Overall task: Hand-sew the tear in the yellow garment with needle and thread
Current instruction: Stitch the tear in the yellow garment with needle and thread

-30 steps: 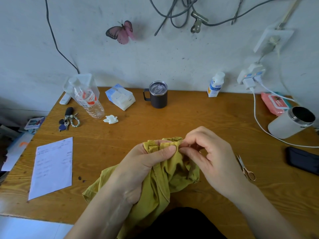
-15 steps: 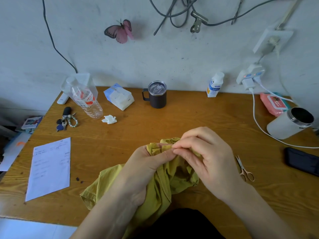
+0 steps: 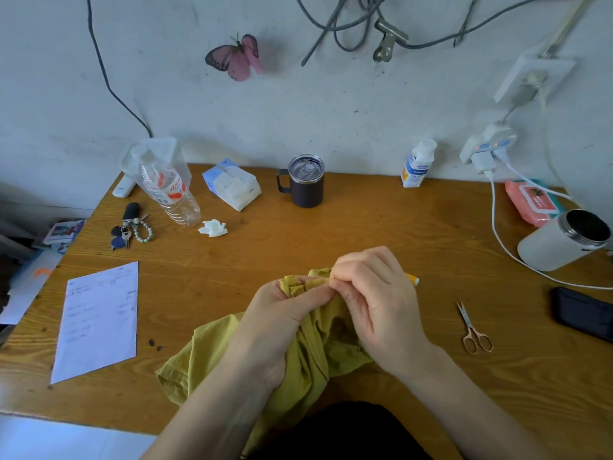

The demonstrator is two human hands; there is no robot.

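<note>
The yellow garment point(image 3: 311, 353) lies bunched at the front middle of the wooden table point(image 3: 365, 227), its lower part hanging off the near edge. My left hand point(image 3: 278, 313) grips a gathered fold of the cloth, thumb pressed along its top. My right hand point(image 3: 374, 293) is curled tight against that same fold, fingertips pinching at the cloth beside the left thumb. Neither needle nor thread can be made out. A small yellow-and-white object point(image 3: 413, 279) pokes out from behind my right hand.
Small scissors point(image 3: 472, 330) lie right of my right hand, a dark phone point(image 3: 583, 313) beyond them. A white canister point(image 3: 564, 239), charger cable and pink wipes sit at the right. A mug point(image 3: 305, 184), tissue pack, plastic bottle point(image 3: 166, 187), keys and a paper sheet point(image 3: 98, 320) lie behind and left.
My right hand has closed more tightly and shifted left onto the fold held by my left hand. The left hand and garment have barely moved.
</note>
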